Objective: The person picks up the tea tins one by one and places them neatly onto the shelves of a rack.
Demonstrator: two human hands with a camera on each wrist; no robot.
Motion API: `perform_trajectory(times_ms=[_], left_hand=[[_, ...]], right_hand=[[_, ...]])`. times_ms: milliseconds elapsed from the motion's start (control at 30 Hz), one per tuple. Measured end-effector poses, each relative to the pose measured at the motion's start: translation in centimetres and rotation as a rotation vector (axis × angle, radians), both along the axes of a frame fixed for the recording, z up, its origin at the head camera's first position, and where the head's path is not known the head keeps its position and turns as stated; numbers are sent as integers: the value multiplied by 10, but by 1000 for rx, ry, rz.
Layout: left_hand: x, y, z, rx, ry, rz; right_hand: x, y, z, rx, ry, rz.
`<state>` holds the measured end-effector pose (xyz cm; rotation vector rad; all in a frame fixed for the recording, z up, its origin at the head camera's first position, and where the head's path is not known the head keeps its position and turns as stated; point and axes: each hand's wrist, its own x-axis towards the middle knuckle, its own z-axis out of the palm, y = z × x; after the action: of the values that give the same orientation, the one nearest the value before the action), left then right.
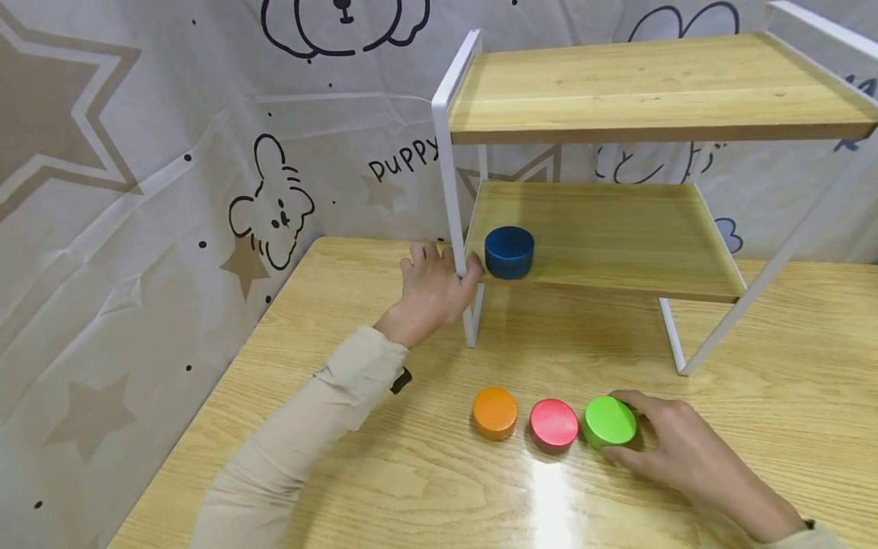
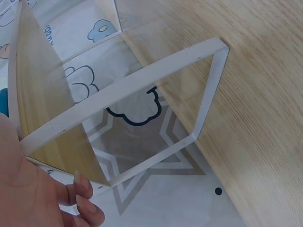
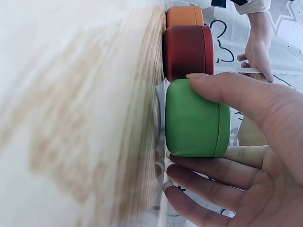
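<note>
A two-tier wooden shelf with a white metal frame (image 1: pixel 447 175) stands on the table. My left hand (image 1: pixel 434 291) holds its front left post at the middle board, thumb on the inner side; in the left wrist view the curled fingers (image 2: pixel 87 208) lie by the board's end. Just right of that thumb, a round blue tin (image 1: pixel 509 253) sits on the middle board. My right hand (image 1: pixel 689 450) grips a round green tin (image 1: pixel 610 422) on the table between thumb and fingers, as the right wrist view also shows. Left of it are a red tin (image 1: pixel 554 424) and an orange tin (image 1: pixel 495 412).
The shelf's upper board (image 1: pixel 645 88) overhangs the middle board (image 1: pixel 617 236). Its front right leg (image 1: pixel 727 328) meets the wooden table (image 1: pixel 370 488) behind the green tin. A printed cloth (image 1: pixel 171 252) hangs along the left and back table edges.
</note>
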<state>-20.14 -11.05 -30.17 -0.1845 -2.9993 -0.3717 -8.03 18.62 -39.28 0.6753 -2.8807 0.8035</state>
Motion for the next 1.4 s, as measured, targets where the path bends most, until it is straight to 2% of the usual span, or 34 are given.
perform_trajectory(times_ms=[433,667,1000,1400], left_hand=[[-1,3,0,-46,13,-2],[-1,3,0,-54,9,3],[0,1,1,-22,27,-16],[0,-1,0,9,20,-13]], right_hand=[[-3,-6,-1,-42,4,18],[-2,-4,0,-57,38,6],[-7,-8,5,-62,69,40],[-11,-14,15,-34,87,34]])
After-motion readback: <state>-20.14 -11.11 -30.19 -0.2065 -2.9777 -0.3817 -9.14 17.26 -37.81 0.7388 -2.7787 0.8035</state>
